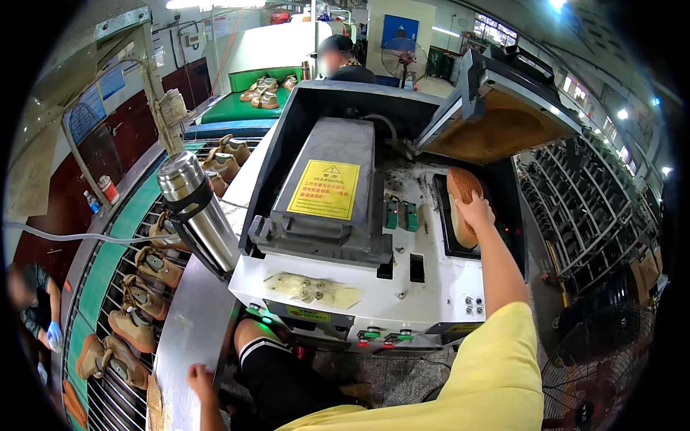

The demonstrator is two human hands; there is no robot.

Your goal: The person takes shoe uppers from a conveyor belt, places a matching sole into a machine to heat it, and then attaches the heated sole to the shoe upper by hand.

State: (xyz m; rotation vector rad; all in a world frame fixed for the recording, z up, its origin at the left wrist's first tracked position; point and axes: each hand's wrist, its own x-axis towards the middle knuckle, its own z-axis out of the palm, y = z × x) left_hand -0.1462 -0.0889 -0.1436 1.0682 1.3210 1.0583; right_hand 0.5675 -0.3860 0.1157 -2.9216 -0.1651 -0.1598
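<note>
Brown sole [466, 185] up, the shoe [457, 221] lies lengthwise away from you in the machine's [431, 298] black tray [450, 249], directly under your right hand [475, 212], whose pinching I cannot tell. Your left hand [202, 381], half curled beside the metal bench [188, 316], is well apart. Tray edges surround the shoe, but the raised lid [496, 126] leaves room above.

White machine top [433, 284], black tray [451, 243], sole-up shoe [463, 184] on it
</note>
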